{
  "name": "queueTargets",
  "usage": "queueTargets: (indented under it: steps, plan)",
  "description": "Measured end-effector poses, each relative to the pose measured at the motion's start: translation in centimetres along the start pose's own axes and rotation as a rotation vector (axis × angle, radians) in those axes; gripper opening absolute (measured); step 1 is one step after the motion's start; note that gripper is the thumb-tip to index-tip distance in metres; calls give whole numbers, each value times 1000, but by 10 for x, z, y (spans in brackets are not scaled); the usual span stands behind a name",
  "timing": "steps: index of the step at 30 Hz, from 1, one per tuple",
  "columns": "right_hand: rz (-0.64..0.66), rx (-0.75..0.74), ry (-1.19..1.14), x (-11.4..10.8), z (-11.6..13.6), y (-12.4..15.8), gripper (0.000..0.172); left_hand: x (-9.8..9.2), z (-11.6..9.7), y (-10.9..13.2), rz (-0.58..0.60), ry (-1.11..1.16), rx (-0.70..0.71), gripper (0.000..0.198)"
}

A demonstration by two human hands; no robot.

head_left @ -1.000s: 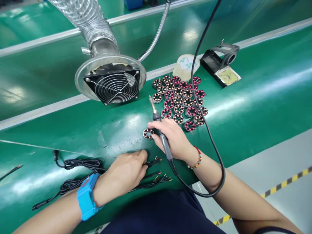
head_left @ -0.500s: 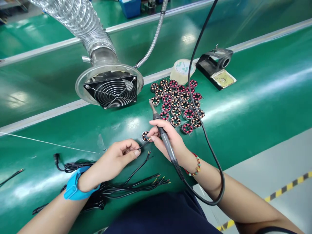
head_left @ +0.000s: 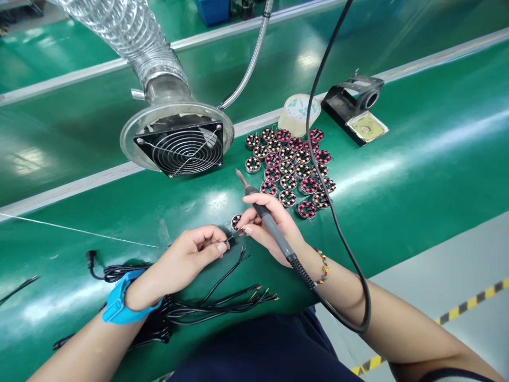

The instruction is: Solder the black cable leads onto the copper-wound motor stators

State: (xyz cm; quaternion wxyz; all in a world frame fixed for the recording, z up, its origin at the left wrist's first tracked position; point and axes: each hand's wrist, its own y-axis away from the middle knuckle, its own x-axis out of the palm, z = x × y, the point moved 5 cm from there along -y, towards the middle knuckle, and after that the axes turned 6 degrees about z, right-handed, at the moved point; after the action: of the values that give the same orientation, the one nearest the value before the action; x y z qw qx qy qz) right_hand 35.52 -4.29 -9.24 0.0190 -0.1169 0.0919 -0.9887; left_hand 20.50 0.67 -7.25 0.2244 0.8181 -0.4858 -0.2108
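My right hand (head_left: 274, 225) is closed around a soldering iron (head_left: 262, 212), whose tip points up and left. Its fingertips also touch the end of a thin black wire (head_left: 234, 236). My left hand (head_left: 191, 257), with a blue wrist strap (head_left: 119, 302), pinches that same wire near its stripped end. A single small round coil part (head_left: 236, 220) lies on the green belt just behind the fingertips, partly hidden by them. Loose black wires (head_left: 222, 302) with coloured tips lie below my hands.
Several round coil parts (head_left: 292, 167) are grouped behind my right hand. A fume-extractor fan (head_left: 178, 146) on a ribbed hose stands at the back left. A solder spool (head_left: 298, 111) and a black iron stand (head_left: 356, 109) sit at the back right. The iron's cord (head_left: 342, 228) loops rightward.
My left hand picked one wire out of the bundle and raised it toward the single coil part. My right hand's fingers met the wire's end, and the iron tilted further left.
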Motion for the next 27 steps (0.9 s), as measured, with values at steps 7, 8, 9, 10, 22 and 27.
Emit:
queueTargets:
  steps: [7, 8, 9, 10, 22, 27]
  plan:
    - [15, 43, 40, 4, 0, 2, 35, 1, -2, -3, -131, 72, 43, 26]
    - [12, 40, 56, 5, 1, 2, 36, 2, -2, -4, -137, 73, 45, 26]
    - [9, 30, 76, 5, 1, 3, 37, 3, -2, -4, -148, 75, 48, 26]
    - [7, 14, 95, 6, 2, 3, 37, 3, -2, -5, -161, 80, 51, 25]
    - [22, -133, 209, 9, 7, 5, 43, 7, -6, -5, -186, -44, 129, 20]
    - [8, -203, 331, 14, 14, 7, 38, 17, -7, -5, 32, 112, 77, 26]
